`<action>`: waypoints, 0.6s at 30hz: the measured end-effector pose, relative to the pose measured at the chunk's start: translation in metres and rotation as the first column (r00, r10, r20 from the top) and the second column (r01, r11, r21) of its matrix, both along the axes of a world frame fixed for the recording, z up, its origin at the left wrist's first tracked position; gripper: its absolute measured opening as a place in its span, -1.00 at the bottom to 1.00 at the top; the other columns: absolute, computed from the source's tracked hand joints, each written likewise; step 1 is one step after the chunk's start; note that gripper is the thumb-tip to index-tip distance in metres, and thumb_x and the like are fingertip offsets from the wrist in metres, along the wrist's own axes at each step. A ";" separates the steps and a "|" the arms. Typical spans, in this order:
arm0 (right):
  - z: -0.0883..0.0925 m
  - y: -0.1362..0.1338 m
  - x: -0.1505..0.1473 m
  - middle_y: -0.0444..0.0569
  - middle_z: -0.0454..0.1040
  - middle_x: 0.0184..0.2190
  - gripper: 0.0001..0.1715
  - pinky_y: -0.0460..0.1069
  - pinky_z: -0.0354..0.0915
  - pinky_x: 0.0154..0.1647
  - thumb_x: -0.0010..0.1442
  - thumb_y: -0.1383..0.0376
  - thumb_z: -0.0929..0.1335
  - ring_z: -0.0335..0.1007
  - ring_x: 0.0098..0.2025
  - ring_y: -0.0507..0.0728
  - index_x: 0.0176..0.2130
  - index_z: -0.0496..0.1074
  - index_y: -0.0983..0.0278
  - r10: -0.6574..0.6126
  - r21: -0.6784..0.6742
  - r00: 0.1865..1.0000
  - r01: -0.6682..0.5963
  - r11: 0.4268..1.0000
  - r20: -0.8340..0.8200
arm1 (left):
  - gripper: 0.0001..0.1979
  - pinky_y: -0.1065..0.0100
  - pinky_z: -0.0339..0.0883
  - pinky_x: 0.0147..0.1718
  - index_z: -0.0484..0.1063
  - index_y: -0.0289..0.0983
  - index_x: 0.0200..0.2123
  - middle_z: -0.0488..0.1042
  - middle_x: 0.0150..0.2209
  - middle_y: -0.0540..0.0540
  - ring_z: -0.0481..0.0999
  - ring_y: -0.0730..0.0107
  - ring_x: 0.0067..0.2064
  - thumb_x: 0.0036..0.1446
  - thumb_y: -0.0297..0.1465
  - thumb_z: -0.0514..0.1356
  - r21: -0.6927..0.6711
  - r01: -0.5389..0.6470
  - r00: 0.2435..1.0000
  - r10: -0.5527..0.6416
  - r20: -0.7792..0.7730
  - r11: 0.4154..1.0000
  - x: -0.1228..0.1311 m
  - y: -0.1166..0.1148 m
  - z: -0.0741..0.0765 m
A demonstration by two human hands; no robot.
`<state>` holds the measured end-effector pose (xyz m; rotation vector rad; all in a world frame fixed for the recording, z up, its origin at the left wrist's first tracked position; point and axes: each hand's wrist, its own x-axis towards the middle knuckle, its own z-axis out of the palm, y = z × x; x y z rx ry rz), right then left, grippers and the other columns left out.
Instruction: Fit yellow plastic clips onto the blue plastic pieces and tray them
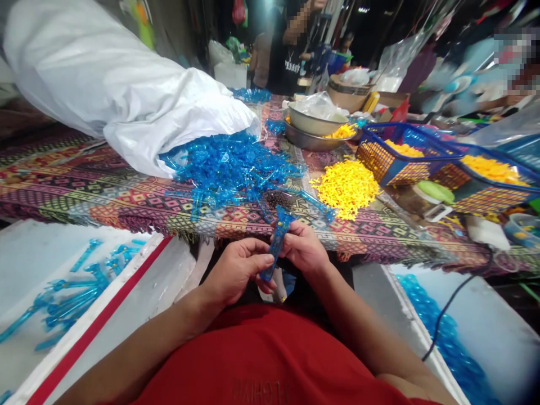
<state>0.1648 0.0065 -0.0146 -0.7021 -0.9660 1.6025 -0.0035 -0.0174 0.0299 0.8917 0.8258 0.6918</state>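
Note:
Between my hands, just off the table's front edge, is a translucent blue plastic piece (276, 247), long and flat with a wider top end and a small yellow part in it. My left hand (240, 267) is closed on its lower end with thumb and fingers. On its upper right side, my right hand (304, 247) pinches it near the wide end. Beyond them lies a heap of similar blue plastic pieces (236, 166). To its right is a pile of small yellow plastic parts (348, 185). A small mound of dark beads (276, 199) sits between the two.
A large white sack (139, 95) spills the blue pieces onto the patterned cloth (139, 197). Blue baskets (379, 160) with yellow parts and stacked bowls (316, 121) stand at the back right. White boxes (126, 298) flank me, holding blue pieces. People are in the background.

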 end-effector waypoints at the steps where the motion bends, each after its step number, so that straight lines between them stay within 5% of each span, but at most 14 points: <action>1: -0.001 0.000 0.000 -0.16 0.45 -0.57 -0.68 -0.17 0.20 -0.71 -0.10 0.29 0.45 0.27 -0.66 -0.05 -0.26 0.44 0.30 0.003 0.003 1.000 -0.003 1.000 0.008 | -0.76 0.39 0.35 -0.68 0.36 -0.36 -0.36 0.45 -0.54 -0.04 0.48 0.34 -0.62 -0.10 -0.36 0.27 0.004 -0.017 1.000 0.017 -0.011 1.000 0.000 0.000 -0.001; 7: 0.000 -0.003 -0.004 -0.19 0.41 -0.62 -0.74 -0.18 0.19 -0.71 -0.11 0.28 0.47 0.25 -0.67 -0.06 -0.35 0.45 0.31 -0.022 -0.013 0.999 0.023 1.000 0.034 | -0.76 0.37 0.35 -0.69 0.35 -0.36 -0.35 0.44 -0.57 -0.04 0.48 0.31 -0.62 -0.07 -0.34 0.26 -0.026 -0.036 0.999 0.036 0.004 0.999 -0.001 -0.001 -0.005; 18: 0.006 -0.007 -0.005 -0.17 0.44 -0.58 -0.67 -0.17 0.19 -0.68 -0.14 0.29 0.47 0.24 -0.66 -0.07 -0.28 0.47 0.30 -0.028 -0.005 1.000 0.028 1.000 0.002 | -0.76 0.33 0.42 -0.61 0.39 -0.39 -0.25 0.47 -0.42 -0.13 0.54 0.24 -0.52 -0.03 -0.40 0.22 -0.092 0.170 0.962 -0.145 0.230 0.981 -0.007 0.000 -0.009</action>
